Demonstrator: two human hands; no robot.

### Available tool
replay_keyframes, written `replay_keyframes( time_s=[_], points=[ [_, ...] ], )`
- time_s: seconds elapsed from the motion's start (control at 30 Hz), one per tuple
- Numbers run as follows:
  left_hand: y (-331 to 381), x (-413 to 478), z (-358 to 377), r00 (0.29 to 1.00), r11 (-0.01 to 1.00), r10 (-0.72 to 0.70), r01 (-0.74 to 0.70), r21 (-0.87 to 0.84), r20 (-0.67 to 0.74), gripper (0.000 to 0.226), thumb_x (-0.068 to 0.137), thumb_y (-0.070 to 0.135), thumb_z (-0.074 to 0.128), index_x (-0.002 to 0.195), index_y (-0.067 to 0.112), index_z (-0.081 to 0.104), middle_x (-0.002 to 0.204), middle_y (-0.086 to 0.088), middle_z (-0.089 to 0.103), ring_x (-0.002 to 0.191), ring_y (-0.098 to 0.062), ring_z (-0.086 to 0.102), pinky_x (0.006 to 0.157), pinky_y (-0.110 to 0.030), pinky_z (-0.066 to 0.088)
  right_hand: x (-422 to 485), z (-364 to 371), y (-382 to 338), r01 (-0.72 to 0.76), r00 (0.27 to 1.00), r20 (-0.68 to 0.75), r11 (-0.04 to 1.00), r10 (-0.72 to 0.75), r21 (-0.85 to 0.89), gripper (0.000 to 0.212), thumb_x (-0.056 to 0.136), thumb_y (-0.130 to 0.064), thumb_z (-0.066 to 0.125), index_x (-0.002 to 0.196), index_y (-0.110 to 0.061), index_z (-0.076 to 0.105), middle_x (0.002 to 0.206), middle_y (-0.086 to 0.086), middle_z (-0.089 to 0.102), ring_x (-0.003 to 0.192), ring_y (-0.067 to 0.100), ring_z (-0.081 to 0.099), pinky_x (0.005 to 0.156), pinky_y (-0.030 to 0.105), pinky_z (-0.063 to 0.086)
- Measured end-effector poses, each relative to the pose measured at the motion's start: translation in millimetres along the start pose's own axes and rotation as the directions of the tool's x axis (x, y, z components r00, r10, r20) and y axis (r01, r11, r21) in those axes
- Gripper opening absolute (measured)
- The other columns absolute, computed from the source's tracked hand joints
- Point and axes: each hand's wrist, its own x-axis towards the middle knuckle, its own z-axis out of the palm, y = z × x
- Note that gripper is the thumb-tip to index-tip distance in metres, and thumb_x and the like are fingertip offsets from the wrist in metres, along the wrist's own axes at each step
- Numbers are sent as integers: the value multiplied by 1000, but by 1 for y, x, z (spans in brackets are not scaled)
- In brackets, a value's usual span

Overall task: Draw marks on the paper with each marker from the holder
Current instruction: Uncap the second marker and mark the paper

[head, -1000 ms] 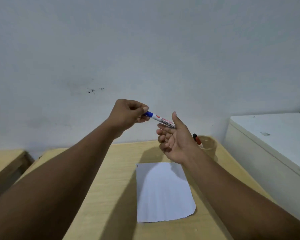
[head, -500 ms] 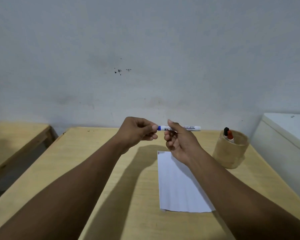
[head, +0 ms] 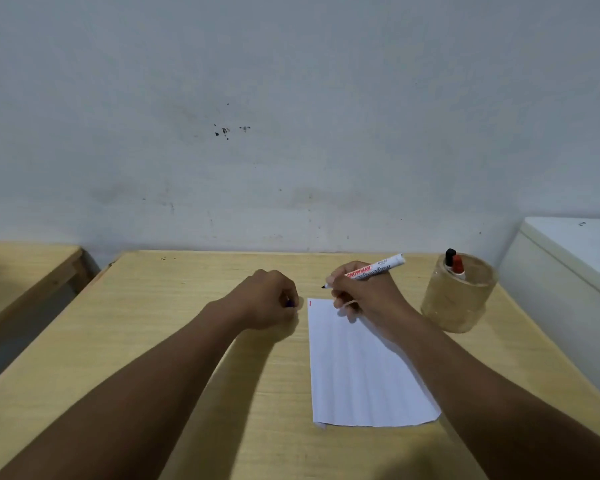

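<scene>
A white sheet of paper [head: 357,368] lies on the wooden table [head: 174,341], with a small red mark at its top left corner. My right hand [head: 364,292] grips an uncapped white marker [head: 374,270], its dark tip pointing left just above the paper's far edge. My left hand [head: 269,299] rests as a fist on the table left of the paper, closed on the blue cap [head: 289,303], which barely shows. A round tan holder [head: 459,299] stands to the right with a black-capped marker [head: 449,258] and a red-capped marker [head: 458,266] in it.
A grey wall rises behind the table. A white cabinet [head: 575,265] stands close on the right. Another wooden table [head: 21,268] sits to the left across a gap.
The cap came off the marker. My left hand dropped to the table with the cap, and my right hand lowered the marker toward the paper's top edge. The view tilted down.
</scene>
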Motion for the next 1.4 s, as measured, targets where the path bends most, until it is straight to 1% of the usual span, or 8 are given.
replay_keyframes(
  time_s=[0.17, 0.3, 0.4, 0.53, 0.73, 1.0, 1.23, 1.4],
  points=[
    [-2, 0, 0, 1000, 1000, -10, 9, 21, 17, 14, 80, 27, 71, 93, 24, 75, 76, 18, 60, 78, -9, 58, 63, -18, 39, 0, 10, 15, -17, 999, -36, 999, 15, -34, 3, 82, -9, 70, 82, -9, 68, 68, 12, 64, 53, 23, 57, 45, 27, 34],
    [-1, 2, 0, 995, 994, -64, 70, -82, 76, 38, 78, 38, 75, 115, 28, 69, 97, 9, 66, 82, -8, 59, 72, -21, 43, 1, 12, 17, -23, 999, -24, 999, 22, -48, 2, 84, -10, 65, 84, -10, 67, 69, 11, 67, 61, 27, 61, 46, 27, 35],
    [2, 3, 3, 993, 977, -86, 101, -190, 83, 55, 72, 56, 78, 120, 31, 67, 103, 5, 65, 86, -8, 61, 75, -23, 47, 3, 12, 19, -17, 999, -31, 998, 15, -55, 3, 84, -9, 64, 85, -9, 67, 70, 13, 67, 63, 28, 62, 47, 28, 36],
    [3, 3, 14, 996, 996, -67, 71, -61, 59, 74, 60, 67, 81, 124, 34, 65, 105, 8, 54, 99, -14, 57, 84, -31, 50, 4, 12, 24, 9, 1000, -29, 996, -11, -90, 3, 84, -10, 65, 83, -9, 68, 69, 14, 70, 61, 27, 64, 47, 28, 39],
    [0, 5, 18, 996, 996, -65, 69, -59, 59, 76, 59, 68, 82, 125, 37, 62, 107, 6, 52, 96, -14, 54, 79, -28, 46, 6, 15, 30, 45, 999, -20, 982, -49, -184, 5, 85, -12, 68, 86, -8, 71, 68, 9, 73, 59, 21, 69, 47, 26, 42],
    [1, 2, 17, 995, 991, -77, 84, -105, 62, 74, 61, 62, 85, 126, 35, 62, 110, 4, 52, 101, -17, 55, 86, -30, 48, 12, 16, 37, 50, 997, -41, 976, -60, -213, 4, 83, -11, 71, 85, -7, 71, 68, 12, 72, 57, 21, 70, 46, 25, 42],
    [3, 2, 16, 993, 988, -95, 103, -112, 69, 73, 60, 61, 86, 124, 36, 62, 110, 5, 51, 100, -15, 55, 85, -28, 46, 11, 17, 36, 46, 999, -11, 971, -50, -233, 10, 78, -9, 72, 84, -1, 71, 68, 15, 70, 59, 22, 68, 52, 30, 47],
    [6, 1, 13, 991, 987, -114, 121, -109, 73, 74, 60, 61, 86, 124, 33, 63, 110, 6, 53, 100, -14, 55, 84, -26, 44, 10, 13, 29, -1, 996, -89, 998, -5, -65, 11, 85, -8, 68, 88, 3, 69, 68, 16, 68, 55, 24, 63, 47, 28, 45]
  ],
)
